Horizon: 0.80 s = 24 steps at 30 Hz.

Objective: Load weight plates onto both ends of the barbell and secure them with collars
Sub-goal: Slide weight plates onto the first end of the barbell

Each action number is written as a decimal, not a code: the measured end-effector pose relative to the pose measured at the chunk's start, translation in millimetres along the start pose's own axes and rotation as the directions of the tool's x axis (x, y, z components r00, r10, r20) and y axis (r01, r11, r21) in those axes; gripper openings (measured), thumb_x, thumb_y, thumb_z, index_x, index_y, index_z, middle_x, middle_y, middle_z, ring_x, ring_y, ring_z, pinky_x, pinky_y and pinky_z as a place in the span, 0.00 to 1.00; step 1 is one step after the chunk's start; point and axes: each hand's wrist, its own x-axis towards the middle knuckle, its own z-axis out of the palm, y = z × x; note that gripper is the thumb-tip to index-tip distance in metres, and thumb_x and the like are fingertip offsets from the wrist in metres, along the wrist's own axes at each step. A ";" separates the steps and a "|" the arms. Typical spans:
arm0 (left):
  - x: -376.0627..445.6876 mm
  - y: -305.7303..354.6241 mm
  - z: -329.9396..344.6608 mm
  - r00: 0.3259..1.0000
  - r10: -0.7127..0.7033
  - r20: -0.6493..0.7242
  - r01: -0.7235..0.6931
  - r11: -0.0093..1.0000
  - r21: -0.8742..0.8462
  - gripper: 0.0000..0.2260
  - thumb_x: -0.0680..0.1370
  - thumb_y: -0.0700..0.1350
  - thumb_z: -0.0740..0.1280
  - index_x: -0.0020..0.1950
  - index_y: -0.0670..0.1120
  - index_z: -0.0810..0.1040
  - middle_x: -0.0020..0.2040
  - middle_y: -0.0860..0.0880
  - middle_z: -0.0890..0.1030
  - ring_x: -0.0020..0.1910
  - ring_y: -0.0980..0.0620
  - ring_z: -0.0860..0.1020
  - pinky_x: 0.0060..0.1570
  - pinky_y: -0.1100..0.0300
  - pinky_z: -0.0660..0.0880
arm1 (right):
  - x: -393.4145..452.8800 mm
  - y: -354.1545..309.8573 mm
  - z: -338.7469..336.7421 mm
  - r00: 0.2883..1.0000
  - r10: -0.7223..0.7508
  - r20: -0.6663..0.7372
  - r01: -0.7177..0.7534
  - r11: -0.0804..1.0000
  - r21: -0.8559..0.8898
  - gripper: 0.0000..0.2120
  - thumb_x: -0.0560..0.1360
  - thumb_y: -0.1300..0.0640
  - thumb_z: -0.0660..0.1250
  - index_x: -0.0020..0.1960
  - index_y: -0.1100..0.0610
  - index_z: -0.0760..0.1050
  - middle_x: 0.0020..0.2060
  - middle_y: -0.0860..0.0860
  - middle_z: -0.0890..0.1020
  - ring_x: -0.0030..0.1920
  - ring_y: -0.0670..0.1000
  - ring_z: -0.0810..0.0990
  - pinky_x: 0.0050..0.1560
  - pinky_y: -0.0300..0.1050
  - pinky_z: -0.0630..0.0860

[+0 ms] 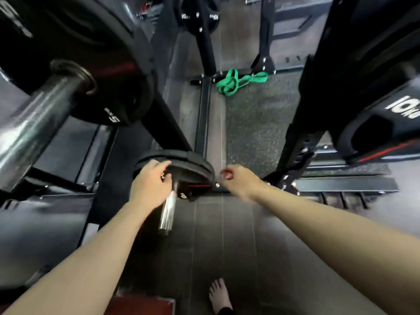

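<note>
Gym floor [227, 242] of dark rubber lies under both hands. Left hand [150, 185] curls its fingers over the near rim of a plate [193, 161] stored low on a chrome peg [167, 210]. Right hand [238, 179], just beside the plate, hangs loosely curled, holding nothing. Barbell sleeve [38, 123], already carrying plates, sits up left of the left hand.

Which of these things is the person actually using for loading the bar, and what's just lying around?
In use:
left hand gripping small plate
right hand, holding nothing
barbell
big plate

Lying about:
green band
10 kg plate
</note>
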 end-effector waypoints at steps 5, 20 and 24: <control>31.0 -71.7 16.8 0.986 -0.150 0.067 0.147 0.988 0.051 0.25 0.80 0.44 0.67 0.77 0.49 0.68 0.72 0.47 0.68 0.72 0.46 0.67 0.65 0.48 0.71 | 62.9 -8.0 68.9 1.000 0.007 0.024 -0.006 1.000 -0.014 0.29 0.80 0.42 0.64 0.75 0.57 0.68 0.70 0.57 0.71 0.70 0.59 0.71 0.72 0.55 0.68; 92.4 -136.2 60.2 0.958 -0.249 -0.139 0.249 0.968 -0.020 0.20 0.73 0.43 0.77 0.62 0.43 0.75 0.61 0.44 0.74 0.56 0.39 0.79 0.58 0.48 0.75 | 139.4 -10.9 116.3 0.962 -0.017 -0.274 -0.055 0.965 -0.255 0.27 0.73 0.47 0.76 0.61 0.60 0.68 0.56 0.57 0.79 0.54 0.63 0.81 0.50 0.51 0.74; 89.3 -140.5 60.1 0.963 -0.192 -0.190 0.194 0.981 -0.012 0.18 0.73 0.43 0.77 0.61 0.42 0.78 0.60 0.44 0.77 0.56 0.39 0.80 0.60 0.48 0.75 | 138.9 -9.8 116.1 0.965 -0.078 -0.249 -0.001 0.954 -0.300 0.21 0.75 0.53 0.73 0.59 0.60 0.66 0.55 0.59 0.80 0.53 0.64 0.80 0.46 0.51 0.70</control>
